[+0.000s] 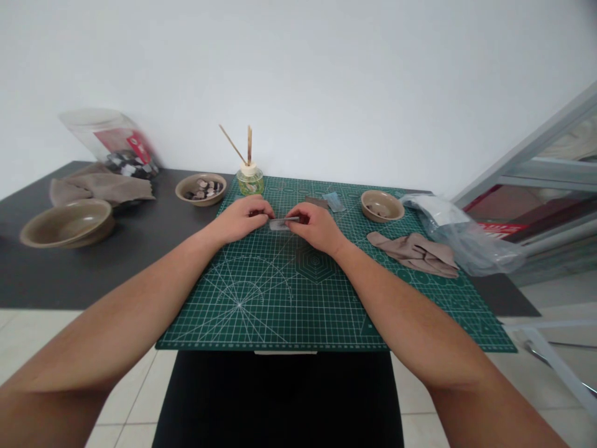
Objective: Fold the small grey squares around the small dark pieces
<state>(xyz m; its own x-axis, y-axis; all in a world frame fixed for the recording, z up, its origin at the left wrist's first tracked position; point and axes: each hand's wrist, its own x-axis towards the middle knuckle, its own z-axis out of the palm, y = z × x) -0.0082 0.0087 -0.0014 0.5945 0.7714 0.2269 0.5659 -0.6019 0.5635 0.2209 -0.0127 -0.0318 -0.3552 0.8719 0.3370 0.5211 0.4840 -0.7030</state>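
Both hands meet over the green cutting mat (252, 280), pinching a small, flat, greyish translucent piece (280, 224) between them. It looks like a little plastic bag, though I cannot make out what is inside. My left hand (245, 219) is closed at its left end. On the other end are the thumb and fingers of my right hand (317, 225), also closed. Just beyond the right hand lie a dark flat piece (316, 202) and a small light-blue packet (334, 201) on the mat.
A reed diffuser (250, 179) stands behind my left hand. Left are a bowl of dark pieces (201, 190), another bowl (69, 224), a brown cloth (102, 186) and a clear bag (116, 140). Right are a small bowl (382, 206), a crumpled cloth (420, 254) and a plastic bag (466, 236).
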